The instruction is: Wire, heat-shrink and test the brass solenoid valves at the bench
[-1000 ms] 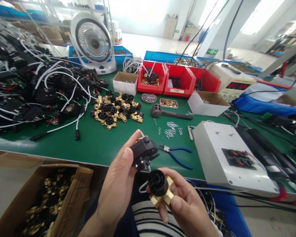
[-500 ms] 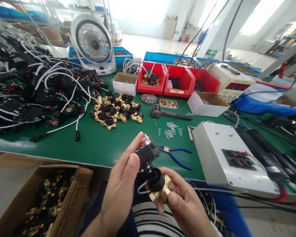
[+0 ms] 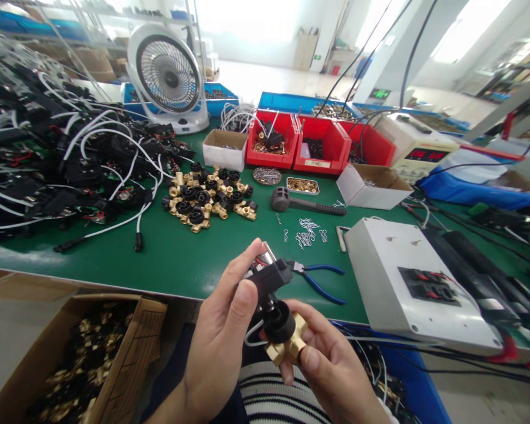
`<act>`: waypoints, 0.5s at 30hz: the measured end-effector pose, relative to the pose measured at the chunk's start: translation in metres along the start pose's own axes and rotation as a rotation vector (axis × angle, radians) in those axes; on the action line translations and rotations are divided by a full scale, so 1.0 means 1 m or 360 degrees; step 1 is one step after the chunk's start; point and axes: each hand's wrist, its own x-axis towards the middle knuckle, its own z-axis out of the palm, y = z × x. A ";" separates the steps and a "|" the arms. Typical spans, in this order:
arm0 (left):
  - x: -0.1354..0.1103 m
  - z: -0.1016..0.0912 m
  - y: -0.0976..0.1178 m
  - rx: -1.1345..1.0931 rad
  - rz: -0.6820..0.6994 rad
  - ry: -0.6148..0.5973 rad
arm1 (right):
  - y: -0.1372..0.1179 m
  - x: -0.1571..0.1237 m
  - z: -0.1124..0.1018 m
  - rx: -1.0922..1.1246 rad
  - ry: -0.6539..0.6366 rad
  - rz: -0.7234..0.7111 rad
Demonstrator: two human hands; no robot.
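Between thumb and fingers, my left hand point(image 3: 223, 330) grips a black actuator housing point(image 3: 269, 280) with a metal pin on top and a white cable below. My right hand point(image 3: 331, 359) is closed on a brass valve body point(image 3: 287, 347) with a round black collar point(image 3: 280, 323). The housing's lower metal stem meets the collar's opening; how deep it sits I cannot tell. Just beyond my hands lie blue-handled cutting pliers point(image 3: 320, 277) and a small pile of metal R-clips point(image 3: 307, 232).
A heap of brass valve bodies point(image 3: 209, 197) lies left of a black mallet-like tool point(image 3: 307, 203). Wired black housings point(image 3: 48, 153) crowd the left. Red bins point(image 3: 271, 141) and a fan point(image 3: 170, 76) stand behind; a grey metal box point(image 3: 380, 277) is right. A carton point(image 3: 132, 353) sits below left.
My left hand has shifted slightly right and tipped the housing, bringing its stem closer over the black collar. My right hand keeps the valve body almost still.
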 end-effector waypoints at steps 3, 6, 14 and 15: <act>0.000 0.000 0.001 0.0004 0.0006 0.0011 | -0.002 -0.003 0.002 -0.0026 0.0023 0.0023; -0.001 0.000 0.002 0.0019 0.0012 0.0022 | -0.003 -0.004 0.004 -0.0078 0.0075 0.0059; -0.001 -0.001 0.001 0.0133 0.0069 -0.0011 | 0.003 0.004 -0.001 -0.0079 0.0063 -0.0005; -0.002 0.000 0.001 0.0166 0.0085 -0.0018 | 0.003 0.005 -0.001 -0.0081 0.0068 -0.0001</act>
